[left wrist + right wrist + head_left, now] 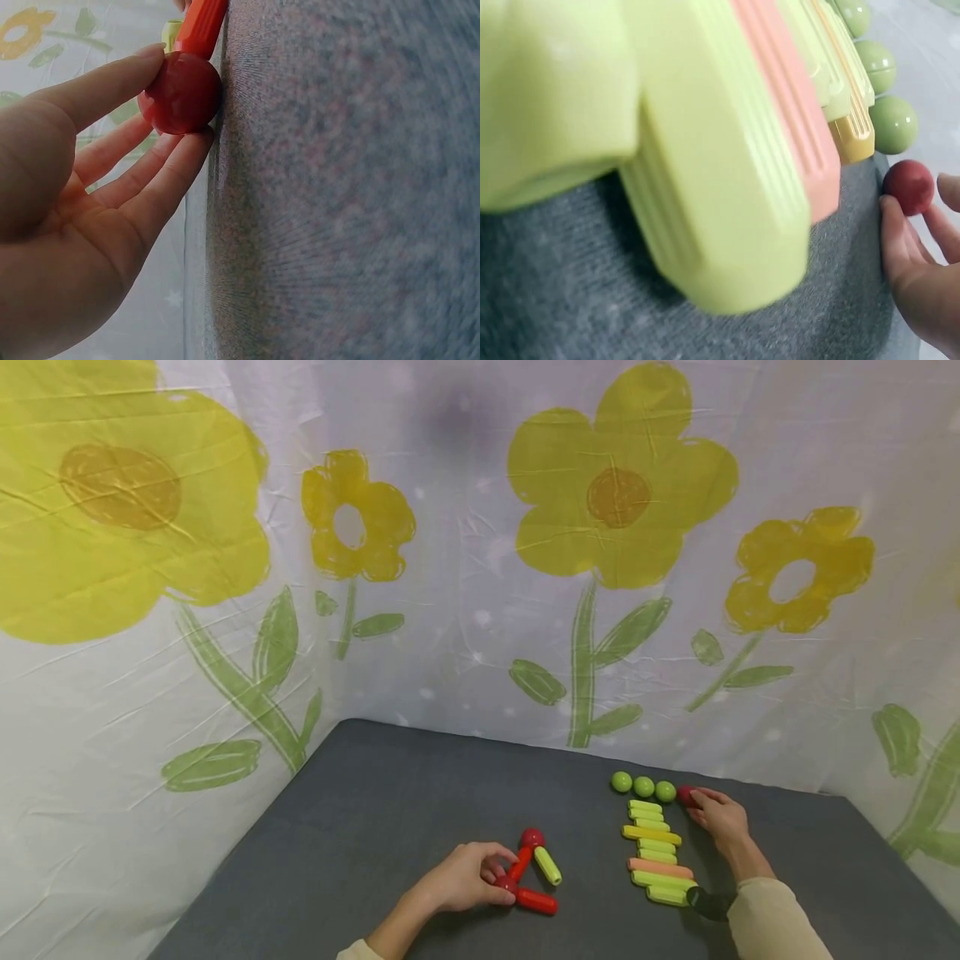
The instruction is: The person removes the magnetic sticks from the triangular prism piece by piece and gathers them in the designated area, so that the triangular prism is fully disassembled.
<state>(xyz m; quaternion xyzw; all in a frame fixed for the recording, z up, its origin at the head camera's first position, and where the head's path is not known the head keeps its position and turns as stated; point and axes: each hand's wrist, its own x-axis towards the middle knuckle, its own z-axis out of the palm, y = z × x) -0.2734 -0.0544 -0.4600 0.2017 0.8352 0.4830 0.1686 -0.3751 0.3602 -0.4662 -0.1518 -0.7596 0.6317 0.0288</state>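
Three red balls are lying on the dark desk. The left hand is grasping the near red ball between thumb and fingers, close to the middle of the desk. A red stick is running from it to the far red ball, and a second red stick is pointing away from it to the right. One loose-looking yellow-green stick is slanting beside them; whether it is joining the far red ball, I cannot tell.

On the right, three green balls are standing in a row, and the third red ball is sitting at the row's right end. The right hand is grasping this ball with its fingertips. Below the row, nine sticks are lying side by side: seven yellow-green sticks, one yellow stick and one salmon stick.

A dark object at the right wrist is hiding the end of the nearest stick. In the right wrist view, the closest sticks are blurring and running out of frame; in the left wrist view, the top edge is cutting off the stick beyond the ball. Behind the desk, a pale curtain is showing four main yellow flowers, the leftmost being cut off.
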